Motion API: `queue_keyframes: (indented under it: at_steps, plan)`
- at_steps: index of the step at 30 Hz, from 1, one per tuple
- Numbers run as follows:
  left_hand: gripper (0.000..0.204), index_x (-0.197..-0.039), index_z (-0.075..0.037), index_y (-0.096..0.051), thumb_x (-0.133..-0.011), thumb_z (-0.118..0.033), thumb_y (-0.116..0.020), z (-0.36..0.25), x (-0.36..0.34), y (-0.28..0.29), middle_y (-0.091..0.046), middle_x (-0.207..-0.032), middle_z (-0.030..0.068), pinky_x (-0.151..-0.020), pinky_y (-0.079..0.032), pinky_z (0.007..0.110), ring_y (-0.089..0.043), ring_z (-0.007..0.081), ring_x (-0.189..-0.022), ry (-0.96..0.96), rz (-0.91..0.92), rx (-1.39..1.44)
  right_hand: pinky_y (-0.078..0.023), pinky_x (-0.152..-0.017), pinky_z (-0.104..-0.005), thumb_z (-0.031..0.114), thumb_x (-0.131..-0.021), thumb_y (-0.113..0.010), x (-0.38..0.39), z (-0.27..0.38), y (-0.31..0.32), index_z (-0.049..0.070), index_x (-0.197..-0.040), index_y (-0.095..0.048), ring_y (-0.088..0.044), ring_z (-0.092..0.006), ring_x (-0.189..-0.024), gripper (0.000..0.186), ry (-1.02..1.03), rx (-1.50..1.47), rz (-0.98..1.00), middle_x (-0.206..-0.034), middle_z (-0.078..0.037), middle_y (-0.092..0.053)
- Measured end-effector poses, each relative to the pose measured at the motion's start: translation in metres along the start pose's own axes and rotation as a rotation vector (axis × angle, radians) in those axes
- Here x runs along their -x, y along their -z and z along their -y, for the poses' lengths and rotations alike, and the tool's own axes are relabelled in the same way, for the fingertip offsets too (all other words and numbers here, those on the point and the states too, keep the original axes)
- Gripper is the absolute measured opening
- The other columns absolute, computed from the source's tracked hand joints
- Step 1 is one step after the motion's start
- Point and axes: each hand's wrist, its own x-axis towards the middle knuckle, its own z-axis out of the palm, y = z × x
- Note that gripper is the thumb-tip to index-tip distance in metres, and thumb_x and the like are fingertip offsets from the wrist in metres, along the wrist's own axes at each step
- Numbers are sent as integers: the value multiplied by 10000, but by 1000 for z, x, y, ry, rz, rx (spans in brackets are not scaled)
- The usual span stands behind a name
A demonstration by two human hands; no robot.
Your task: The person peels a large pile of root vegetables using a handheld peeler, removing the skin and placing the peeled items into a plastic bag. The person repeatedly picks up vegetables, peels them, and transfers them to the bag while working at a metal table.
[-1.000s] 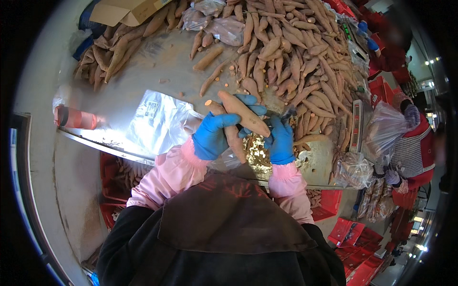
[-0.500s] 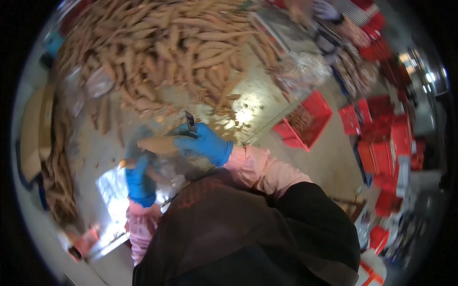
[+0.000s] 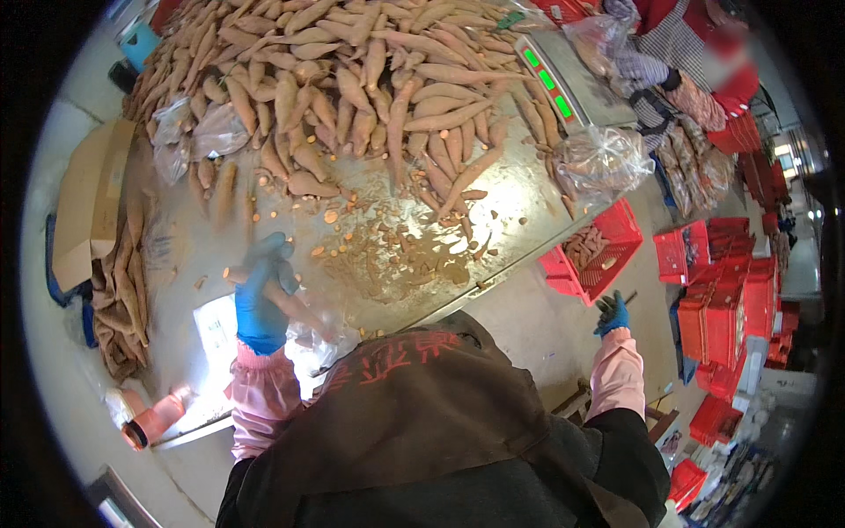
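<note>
My left hand (image 3: 262, 312), in a blue glove, is closed around a slim sweet potato (image 3: 306, 315) over the metal table. The root's cut end shows beside my fingers, its other end slanting toward me. Out to the right, my right hand (image 3: 613, 314), also blue-gloved with dark soiled fingers, hovers by the near corner of a red plastic basket (image 3: 621, 227) holding sweet potatoes. A thin dark strip beside its fingers looks like a small knife (image 3: 630, 297); its handle is hidden. A big heap of sweet potatoes (image 3: 352, 79) covers the table's far part.
Peel scraps and wet dirt (image 3: 396, 260) lie on the table (image 3: 352, 189). A digital scale (image 3: 581, 79) and clear bags (image 3: 607, 163) stand far right, where another person (image 3: 669, 44) works. A cardboard box (image 3: 92, 202) is left, an orange bottle (image 3: 157, 418) near left, stacked red crates (image 3: 717, 308) right.
My right hand has swung from the table's middle, beside my left, out to the red basket. The sweet potato it held is gone from it. My left hand stays near its place.
</note>
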Motion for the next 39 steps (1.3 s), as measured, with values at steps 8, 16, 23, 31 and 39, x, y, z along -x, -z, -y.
queue_keyframes:
  at_steps: [8,16,23,31,39]
  plan:
    - [372,-1198,-43,-475,-878,-232,-495,3,22,13,-508,-984,12,-634,-408,231,-459,97,-718,-42,-94,64,-294,-373,-215,252,-814,-584,139,36,-314,40,-975,-618,-428,-78,-437,269,490,226,684,-705,-60,-587]
    - [402,-1140,-42,-507,-833,-294,-567,10,35,0,-511,-963,28,-648,-413,255,-475,121,-732,-55,-180,100,-459,-490,-438,274,-714,-638,86,37,-444,-70,-828,-569,-601,-304,-625,368,828,520,292,-710,-163,-593]
    - [378,-1142,-9,-519,-797,-159,-560,26,26,-9,-578,-985,71,-658,-424,244,-497,116,-725,-72,-75,-11,-355,-419,-238,146,-755,-626,254,-6,-404,71,-924,-534,-449,-76,-486,206,377,363,1167,-666,-9,-529]
    - [453,-1161,-6,-517,-744,-61,-683,29,7,-42,-593,-1046,51,-824,-442,265,-533,118,-941,-53,8,-231,-433,-764,-261,-12,-816,-535,335,-32,-388,-13,-1057,-542,-548,-135,-880,241,991,280,1557,-965,-76,-573]
    - [504,-1128,41,-523,-711,-164,-720,49,13,-23,-632,-940,71,-762,-463,246,-556,99,-849,-67,53,-421,-482,-620,-342,-3,-689,-559,385,11,-391,56,-1024,-548,-603,-280,-747,340,1955,925,1113,-908,-131,-563]
